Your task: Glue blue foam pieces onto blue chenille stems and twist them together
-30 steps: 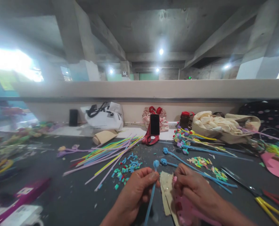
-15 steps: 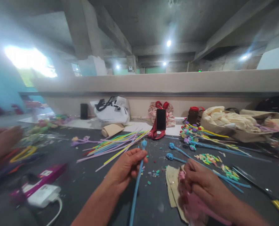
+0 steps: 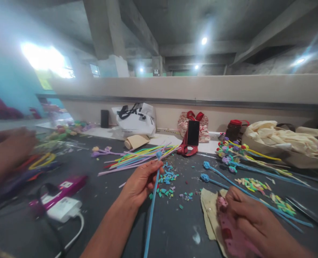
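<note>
My left hand (image 3: 144, 179) is closed, thumb and fingers pinching a blue pipe cleaner (image 3: 151, 215) just below its small knotted head. The stem hangs down toward the front edge of the view. My right hand (image 3: 251, 211) is closed around a pink glue gun (image 3: 236, 234), partly hidden by the fingers, over a folded beige cloth or card (image 3: 210, 215). Two more knotted blue stems (image 3: 223, 178) lie just beyond this hand. Small cut pieces (image 3: 168, 177), mostly blue and green, are scattered behind my left hand.
Several coloured pipe cleaners (image 3: 137, 156) lie behind my left hand. Finished-looking flower stems (image 3: 230, 154), pale cut bits (image 3: 251, 184) and scissors (image 3: 306, 211) are at right. A phone (image 3: 193, 132) stands at the back. A purple power strip (image 3: 73, 186) with white charger and another person's blurred hand (image 3: 14, 147) are at left.
The view has turned slightly right, and more blue and green bits show behind my left hand. My left hand still pinches the blue stem; the right keeps hold of the glue gun.
</note>
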The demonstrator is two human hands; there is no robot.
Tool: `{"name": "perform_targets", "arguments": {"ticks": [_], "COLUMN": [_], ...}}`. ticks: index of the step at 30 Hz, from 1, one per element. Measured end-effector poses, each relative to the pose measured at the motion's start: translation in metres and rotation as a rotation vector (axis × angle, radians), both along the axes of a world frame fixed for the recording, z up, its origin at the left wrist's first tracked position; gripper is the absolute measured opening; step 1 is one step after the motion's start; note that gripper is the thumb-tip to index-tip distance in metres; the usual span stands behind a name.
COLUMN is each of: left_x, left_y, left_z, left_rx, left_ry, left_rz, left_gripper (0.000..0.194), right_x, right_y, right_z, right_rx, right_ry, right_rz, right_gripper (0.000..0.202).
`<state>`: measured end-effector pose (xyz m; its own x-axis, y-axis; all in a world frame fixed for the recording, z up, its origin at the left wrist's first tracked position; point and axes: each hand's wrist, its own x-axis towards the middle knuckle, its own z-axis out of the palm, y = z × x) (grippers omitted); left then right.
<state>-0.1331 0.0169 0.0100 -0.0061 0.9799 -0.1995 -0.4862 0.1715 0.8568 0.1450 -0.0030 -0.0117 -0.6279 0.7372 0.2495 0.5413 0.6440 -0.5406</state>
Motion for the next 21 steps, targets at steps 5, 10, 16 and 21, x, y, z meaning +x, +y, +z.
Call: {"name": "perform_targets", "arguments": {"ticks": [5,10,16,21], "left_x": [-0.005,-0.008,-0.018,-0.024], "left_y": [0.001,0.003,0.004,0.004], "left_z": [-0.001,0.000,0.002,-0.002], "left_rx": [0.044,0.034,0.045,0.073], "left_ry": [0.017,-0.006,-0.057,-0.098], "left_rz": [0.036,0.089,0.135,0.154], "left_gripper": [0.015,0.013,0.013,0.015], "right_x": [-0.004,-0.010,-0.035,-0.067], "right_y": [0.000,-0.001,0.011,0.033], "right_z": [-0.003,-0.005,0.027,0.032], "right_rx": [-0.004,-0.015,0.055,0.133], "right_ry": [-0.008,0.003,-0.146,-0.230], "right_rz": [0.009,0.022,0.035,0.145], "right_gripper": [0.022,0.024,0.025,0.023]}}
